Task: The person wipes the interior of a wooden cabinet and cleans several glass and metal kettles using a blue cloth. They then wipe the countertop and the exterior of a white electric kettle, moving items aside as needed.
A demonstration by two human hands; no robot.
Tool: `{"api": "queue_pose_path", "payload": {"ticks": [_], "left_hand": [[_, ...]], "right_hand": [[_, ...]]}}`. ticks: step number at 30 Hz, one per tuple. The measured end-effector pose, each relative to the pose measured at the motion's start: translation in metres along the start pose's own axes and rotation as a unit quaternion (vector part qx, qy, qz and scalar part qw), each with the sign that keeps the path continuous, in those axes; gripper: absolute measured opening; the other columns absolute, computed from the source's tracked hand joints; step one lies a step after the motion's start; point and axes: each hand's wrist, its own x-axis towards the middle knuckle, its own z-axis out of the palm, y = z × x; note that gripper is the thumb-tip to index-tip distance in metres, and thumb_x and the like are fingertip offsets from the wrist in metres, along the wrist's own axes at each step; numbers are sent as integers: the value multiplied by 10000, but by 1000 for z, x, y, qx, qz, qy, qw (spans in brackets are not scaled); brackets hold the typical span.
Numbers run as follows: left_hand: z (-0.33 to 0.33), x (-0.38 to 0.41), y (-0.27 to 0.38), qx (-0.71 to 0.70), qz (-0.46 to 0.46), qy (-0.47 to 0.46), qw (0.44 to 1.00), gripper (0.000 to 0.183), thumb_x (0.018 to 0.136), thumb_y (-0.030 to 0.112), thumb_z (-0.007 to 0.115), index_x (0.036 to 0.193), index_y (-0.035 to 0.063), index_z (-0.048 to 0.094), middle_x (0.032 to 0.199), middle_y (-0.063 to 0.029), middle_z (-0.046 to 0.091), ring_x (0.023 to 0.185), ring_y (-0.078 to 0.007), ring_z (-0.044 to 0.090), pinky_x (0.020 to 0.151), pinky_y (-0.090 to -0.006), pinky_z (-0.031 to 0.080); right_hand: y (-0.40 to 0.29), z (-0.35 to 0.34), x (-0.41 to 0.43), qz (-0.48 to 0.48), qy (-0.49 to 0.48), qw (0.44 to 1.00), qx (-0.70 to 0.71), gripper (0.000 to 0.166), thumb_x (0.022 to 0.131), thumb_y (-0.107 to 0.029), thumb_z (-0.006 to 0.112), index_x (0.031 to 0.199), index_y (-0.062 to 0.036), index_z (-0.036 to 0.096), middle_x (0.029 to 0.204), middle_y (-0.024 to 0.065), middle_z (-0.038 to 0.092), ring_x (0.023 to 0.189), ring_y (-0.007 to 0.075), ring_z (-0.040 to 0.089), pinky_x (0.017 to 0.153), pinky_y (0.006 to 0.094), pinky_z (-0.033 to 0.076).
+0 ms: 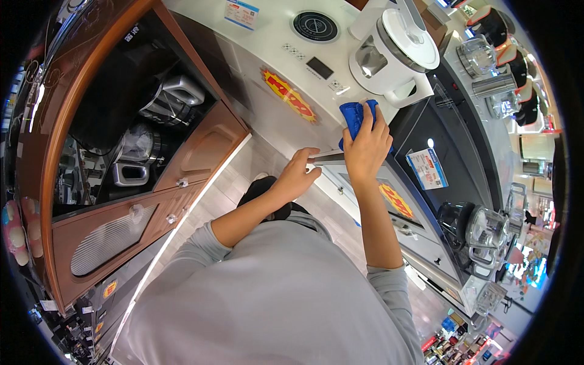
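My right hand [368,148] grips a folded blue cloth [351,117] at the front corner of a white tea-bar counter top [269,39]. Just beyond the cloth stands a white electric kettle [388,54] with a glass window, its handle towards my hand. Left of the kettle, a round black heating plate [315,27] and a small dark display [320,68] are set in the top. My left hand [299,175] holds nothing; its fingers are apart beside the lower edge of the white front, and whether they touch it is unclear. A red and yellow sticker [288,95] is on that front.
On the left, a brown wooden cabinet [200,146] has a dark top bearing kettles [137,145]. To the right, a black glass top [449,137] carries a price card [427,169] and glass kettles [487,226]. More kettles line the far right. Pale floor [219,182] shows between the cabinets.
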Motion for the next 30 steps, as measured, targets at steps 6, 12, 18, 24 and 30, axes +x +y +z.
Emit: {"api": "queue_pose_path", "payload": {"ticks": [6, 12, 18, 24, 30], "left_hand": [[-32, 5, 4, -35, 2, 37, 999, 444, 850, 71, 548, 1268, 5, 410, 1338, -153, 418, 1199, -271, 474, 922, -343, 437], [-75, -6, -5, -54, 3, 73, 996, 456, 841, 111, 553, 1259, -5, 411, 1294, -176, 429, 1141, -275, 512, 868, -336, 464], [-126, -27, -33, -151, -32, 139, 978, 453, 828, 91, 550, 1253, -14, 434, 1276, -153, 463, 1113, -219, 520, 915, -313, 420], [-176, -55, -51, -193, -31, 203, 959, 402, 863, 128, 524, 1244, 19, 457, 1271, -133, 474, 1091, -215, 530, 909, -309, 411], [-208, -72, -65, -223, -65, 224, 947, 400, 871, 152, 518, 1236, 3, 455, 1278, -160, 472, 1124, -240, 524, 916, -339, 435]], "right_hand": [[-15, 10, 1, 11, 17, 1000, 9, 627, 663, -114, 722, 1248, -108, 495, 1311, 78, 482, 1154, 274, 480, 928, 399, 351], [-70, 35, 31, -125, 30, 987, 95, 577, 633, -91, 717, 1182, -96, 539, 1280, 73, 506, 1158, 268, 483, 925, 397, 354], [-134, 75, 80, -281, 36, 949, 139, 475, 636, -113, 707, 1094, -78, 583, 1233, 73, 535, 1174, 247, 477, 894, 377, 386], [-183, 133, 103, -480, -56, 870, -98, 282, 793, -164, 556, 1061, -105, 623, 1237, 62, 542, 1184, 224, 465, 920, 341, 352], [-182, 178, 89, -519, -91, 831, -178, 249, 784, -198, 550, 1004, -139, 650, 1159, 34, 572, 1138, 213, 471, 927, 344, 343]]}}
